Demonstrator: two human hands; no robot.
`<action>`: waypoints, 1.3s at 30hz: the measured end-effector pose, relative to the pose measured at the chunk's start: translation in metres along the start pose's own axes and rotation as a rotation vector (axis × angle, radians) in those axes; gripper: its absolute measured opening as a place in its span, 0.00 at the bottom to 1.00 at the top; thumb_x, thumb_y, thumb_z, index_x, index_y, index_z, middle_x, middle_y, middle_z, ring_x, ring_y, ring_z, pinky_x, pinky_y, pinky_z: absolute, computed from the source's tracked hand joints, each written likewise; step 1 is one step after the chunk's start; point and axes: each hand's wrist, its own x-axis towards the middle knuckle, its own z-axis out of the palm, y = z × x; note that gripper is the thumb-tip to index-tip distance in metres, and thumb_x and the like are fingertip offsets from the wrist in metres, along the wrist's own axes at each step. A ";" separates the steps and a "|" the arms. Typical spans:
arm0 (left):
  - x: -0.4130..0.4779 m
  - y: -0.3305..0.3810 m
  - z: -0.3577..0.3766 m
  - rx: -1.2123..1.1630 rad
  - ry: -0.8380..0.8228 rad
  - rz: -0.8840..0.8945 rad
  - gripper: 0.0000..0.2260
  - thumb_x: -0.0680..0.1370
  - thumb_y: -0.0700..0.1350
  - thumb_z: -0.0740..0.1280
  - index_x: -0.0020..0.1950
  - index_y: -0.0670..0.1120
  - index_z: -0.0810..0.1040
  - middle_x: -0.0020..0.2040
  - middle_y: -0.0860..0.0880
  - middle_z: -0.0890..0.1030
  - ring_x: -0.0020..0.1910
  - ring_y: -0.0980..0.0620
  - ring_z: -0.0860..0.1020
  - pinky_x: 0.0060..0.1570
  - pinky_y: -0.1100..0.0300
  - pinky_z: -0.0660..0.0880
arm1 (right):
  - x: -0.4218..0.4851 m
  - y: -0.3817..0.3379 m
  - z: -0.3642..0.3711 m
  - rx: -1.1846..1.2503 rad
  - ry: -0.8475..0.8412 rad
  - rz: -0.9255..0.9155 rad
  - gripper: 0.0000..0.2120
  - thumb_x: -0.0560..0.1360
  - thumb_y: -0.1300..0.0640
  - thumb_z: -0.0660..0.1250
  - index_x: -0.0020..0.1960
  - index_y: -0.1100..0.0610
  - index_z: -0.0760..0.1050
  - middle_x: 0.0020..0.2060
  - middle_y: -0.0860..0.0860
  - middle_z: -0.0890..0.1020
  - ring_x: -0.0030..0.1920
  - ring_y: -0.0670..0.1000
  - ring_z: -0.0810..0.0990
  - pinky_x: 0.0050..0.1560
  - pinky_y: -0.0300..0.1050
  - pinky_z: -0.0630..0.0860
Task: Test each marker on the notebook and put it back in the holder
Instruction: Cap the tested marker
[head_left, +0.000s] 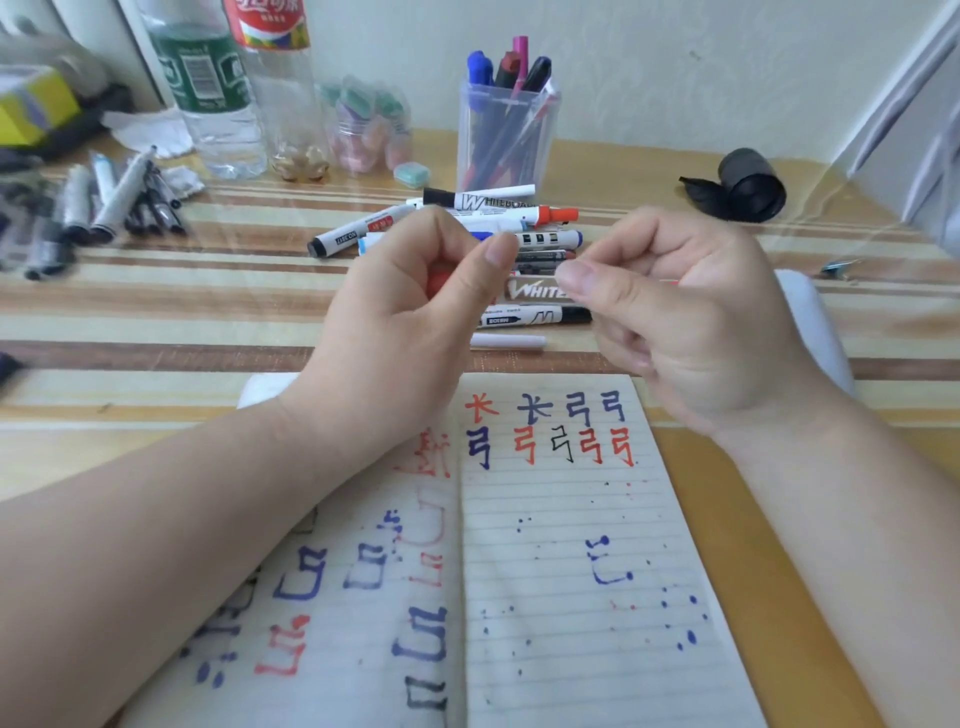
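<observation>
An open lined notebook (566, 530) lies at the near edge, covered with red, blue and black test marks. Above its top edge, both hands hold one white whiteboard marker (535, 291) level between them. My left hand (410, 312) curls round its red end, of which only a bit shows. My right hand (670, 317) grips the marker's other end, thumb pointing left. Behind the hands lies a loose pile of markers (498, 215). The clear plastic holder (506, 140) stands at the back with several markers upright in it.
At the back left stand two plastic bottles (218, 98) and a jar of erasers (369, 130). A heap of grey and black markers (104, 202) lies far left. A black roll (743, 187) sits at the right. A white tube (506, 341) lies just behind the notebook.
</observation>
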 end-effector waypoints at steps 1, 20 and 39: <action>0.001 -0.001 -0.002 -0.024 -0.005 -0.002 0.09 0.78 0.55 0.66 0.39 0.57 0.73 0.28 0.60 0.73 0.26 0.60 0.69 0.31 0.61 0.66 | 0.001 0.001 -0.001 0.097 0.016 0.047 0.05 0.71 0.63 0.73 0.39 0.60 0.77 0.24 0.52 0.72 0.24 0.50 0.64 0.26 0.38 0.60; -0.011 0.028 -0.026 0.745 -0.375 -0.312 0.25 0.80 0.67 0.51 0.44 0.50 0.77 0.37 0.52 0.79 0.38 0.55 0.77 0.48 0.52 0.77 | -0.006 -0.009 0.016 -0.050 0.125 -0.073 0.17 0.78 0.63 0.69 0.64 0.52 0.73 0.43 0.57 0.86 0.36 0.51 0.83 0.33 0.42 0.78; -0.001 0.006 -0.038 1.065 -0.349 0.010 0.12 0.81 0.61 0.59 0.48 0.54 0.69 0.49 0.56 0.74 0.54 0.52 0.70 0.60 0.55 0.69 | 0.215 -0.041 0.010 -0.670 0.552 -0.306 0.16 0.76 0.59 0.65 0.62 0.48 0.76 0.41 0.53 0.84 0.41 0.54 0.84 0.50 0.52 0.82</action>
